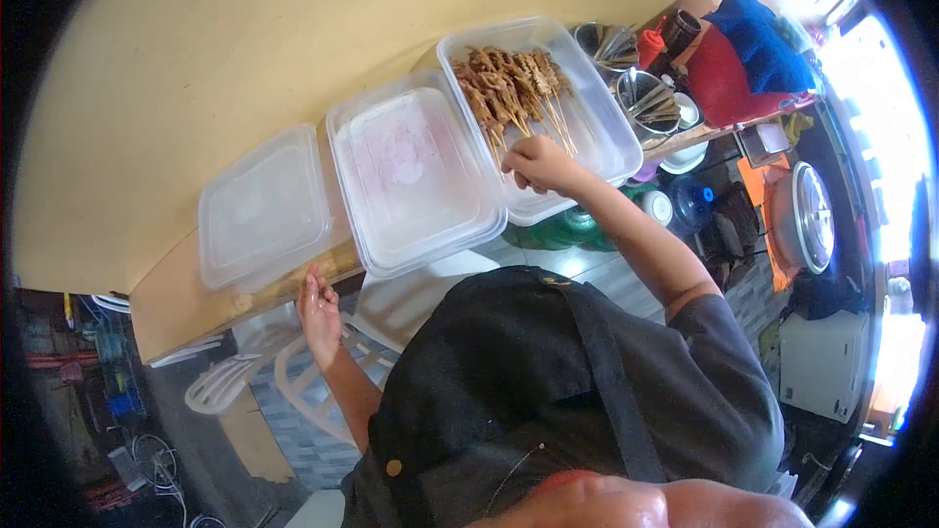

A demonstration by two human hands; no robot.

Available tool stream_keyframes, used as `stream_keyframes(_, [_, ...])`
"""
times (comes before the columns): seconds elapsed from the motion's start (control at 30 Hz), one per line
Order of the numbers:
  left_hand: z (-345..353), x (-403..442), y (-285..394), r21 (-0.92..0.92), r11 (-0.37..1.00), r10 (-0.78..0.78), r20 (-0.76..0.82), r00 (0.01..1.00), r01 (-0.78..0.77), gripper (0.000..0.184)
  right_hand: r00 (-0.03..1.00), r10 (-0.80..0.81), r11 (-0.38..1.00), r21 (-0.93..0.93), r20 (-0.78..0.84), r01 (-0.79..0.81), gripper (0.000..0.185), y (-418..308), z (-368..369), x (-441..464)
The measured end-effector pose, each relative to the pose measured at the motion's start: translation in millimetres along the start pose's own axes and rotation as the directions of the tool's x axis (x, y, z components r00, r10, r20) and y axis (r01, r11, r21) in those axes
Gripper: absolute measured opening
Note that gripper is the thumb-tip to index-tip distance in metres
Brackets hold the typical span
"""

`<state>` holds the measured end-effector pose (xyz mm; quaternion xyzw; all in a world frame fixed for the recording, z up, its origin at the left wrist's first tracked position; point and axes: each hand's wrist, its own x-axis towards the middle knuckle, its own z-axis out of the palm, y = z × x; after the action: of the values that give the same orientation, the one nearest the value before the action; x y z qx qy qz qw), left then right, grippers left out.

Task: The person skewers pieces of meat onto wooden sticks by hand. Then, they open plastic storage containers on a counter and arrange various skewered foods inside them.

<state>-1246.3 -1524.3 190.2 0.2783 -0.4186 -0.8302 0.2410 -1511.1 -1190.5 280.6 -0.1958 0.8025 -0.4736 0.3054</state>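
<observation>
My right hand (538, 165) is over the near part of a clear plastic container (602, 132), its fingers closed on the stick end of a meat skewer. Several meat skewers (504, 83) lie piled inside, meat toward the wall and bare sticks toward me. Beside it stands a second plastic container (430, 220) with a pinkish-white film or liquid on its bottom. My left hand (319, 315) is at the table's front edge, palm up, fingers apart and holding nothing. Left of the second container lies a translucent plastic lid (264, 210).
Metal cups of utensils (648, 103), a red squeeze bottle (649, 46) and a blue cloth (758, 39) stand at the right end of the wooden table (176, 308). White plastic chairs (230, 376) are below. A large lidded pot (807, 215) sits at far right.
</observation>
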Motion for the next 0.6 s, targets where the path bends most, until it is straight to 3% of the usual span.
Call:
stream_keyframes(0.03, [-3.2, 0.1, 1.4, -0.007, 1.0, -0.007, 0.012, 1.0, 0.007, 0.033, 1.0, 0.002, 0.988, 0.154, 0.007, -0.003, 0.024, 4.6, 1.8, -7.7])
stream_keyframes(0.13, [-12.3, 0.0, 4.8, -0.024, 1.0, -0.02, 0.025, 0.999, 0.021, 0.034, 0.997, 0.042, 0.972, 0.232, -0.069, -0.025, 0.024, -7.3, 0.7, -36.9])
stream_keyframes(0.27, [-20.6, 1.4, 6.6, -0.01, 0.999, -0.031, 0.032, 0.999, 0.031, 0.035, 0.993, -0.027, 0.983, 0.179, -0.117, 0.048, 0.024, -1.7, 9.0, -26.1])
stream_keyframes(0.37, [-18.9, 3.2, 7.5, -0.017, 0.999, -0.037, 0.03, 0.999, 0.038, 0.034, 0.984, -0.023, 0.999, 0.033, -0.178, 0.03, 0.024, -0.9, 15.1, 12.8])
stream_keyframes(0.47, [-9.4, -1.3, 10.8, 0.005, 1.0, -0.025, 0.007, 1.0, 0.025, 0.033, 0.993, 0.058, 0.992, -0.108, -0.1, -0.069, 0.026, 24.7, 12.5, 51.4])
stream_keyframes(0.57, [-10.9, 0.1, 9.3, -0.007, 1.0, -0.026, 0.048, 0.998, 0.027, 0.033, 0.986, 0.116, 0.942, -0.302, -0.121, -0.148, 0.028, 17.6, 6.7, 54.3])
stream_keyframes(0.6, [-13.4, 0.2, 8.4, -0.019, 0.999, -0.03, 0.07, 0.997, 0.031, 0.033, 0.985, 0.05, 0.911, -0.398, -0.163, -0.112, 0.028, 14.2, 1.1, 49.2])
